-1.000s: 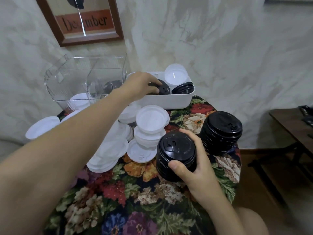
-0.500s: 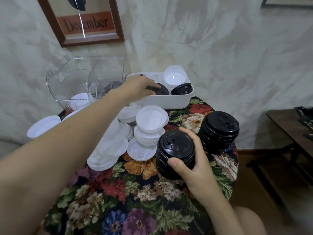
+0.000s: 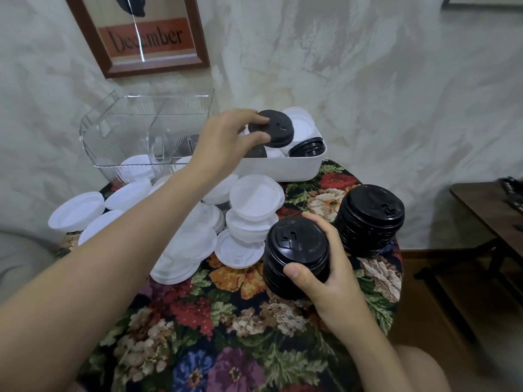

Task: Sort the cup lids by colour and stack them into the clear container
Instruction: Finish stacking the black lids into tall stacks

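A matte black lid (image 3: 273, 131), pinched at its rim by the left hand (image 3: 223, 142), hangs tilted over the white tub (image 3: 283, 169) at the desk's far side. Near right, the right hand (image 3: 331, 281) grips a stack of black lids (image 3: 297, 247); a second black stack (image 3: 370, 219) stands just right. White lids (image 3: 254, 199) sprawl left. The divided clear container (image 3: 119, 128) sits far left.

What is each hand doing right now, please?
Left hand: pinches one round black plastic cup lid above the white rectangular tub.
Right hand: grips a stack of round black plastic lids.
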`<action>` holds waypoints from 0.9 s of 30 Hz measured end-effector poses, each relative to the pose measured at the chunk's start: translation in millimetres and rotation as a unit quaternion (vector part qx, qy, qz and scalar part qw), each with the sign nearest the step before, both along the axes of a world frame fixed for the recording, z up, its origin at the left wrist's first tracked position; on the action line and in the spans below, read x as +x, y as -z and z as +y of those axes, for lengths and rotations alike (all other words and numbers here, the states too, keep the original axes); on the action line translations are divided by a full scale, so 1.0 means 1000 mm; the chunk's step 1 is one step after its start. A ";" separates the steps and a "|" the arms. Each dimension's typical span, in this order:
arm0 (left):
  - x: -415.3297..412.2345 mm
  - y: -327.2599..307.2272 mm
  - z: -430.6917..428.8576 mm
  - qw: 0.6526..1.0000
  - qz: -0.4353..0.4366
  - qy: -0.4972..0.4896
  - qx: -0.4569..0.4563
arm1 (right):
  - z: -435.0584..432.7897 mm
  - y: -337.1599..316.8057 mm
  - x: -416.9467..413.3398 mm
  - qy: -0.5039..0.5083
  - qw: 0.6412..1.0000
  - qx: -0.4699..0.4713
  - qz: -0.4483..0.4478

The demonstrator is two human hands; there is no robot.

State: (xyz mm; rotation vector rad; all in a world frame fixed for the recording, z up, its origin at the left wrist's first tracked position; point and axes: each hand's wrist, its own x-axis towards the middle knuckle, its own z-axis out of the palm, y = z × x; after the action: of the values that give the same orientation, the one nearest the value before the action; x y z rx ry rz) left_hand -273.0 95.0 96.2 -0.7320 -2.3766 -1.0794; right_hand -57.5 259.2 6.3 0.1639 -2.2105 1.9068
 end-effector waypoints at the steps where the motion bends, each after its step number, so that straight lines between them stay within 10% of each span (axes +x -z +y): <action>1: 0.014 -0.004 -0.002 0.999 -0.004 0.026 0.023 | 0.000 0.000 0.000 0.001 1.000 -0.001 -0.001; 27: 0.143 0.021 -0.030 0.934 -0.258 0.247 -0.018 | 0.005 0.004 -0.002 0.003 1.000 0.005 0.020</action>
State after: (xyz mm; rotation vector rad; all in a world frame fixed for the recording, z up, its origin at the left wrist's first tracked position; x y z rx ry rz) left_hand -130.5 65.3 75.2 -1.2343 -2.7188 -1.5986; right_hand -59.8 263.9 2.2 0.1939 -2.1921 1.8740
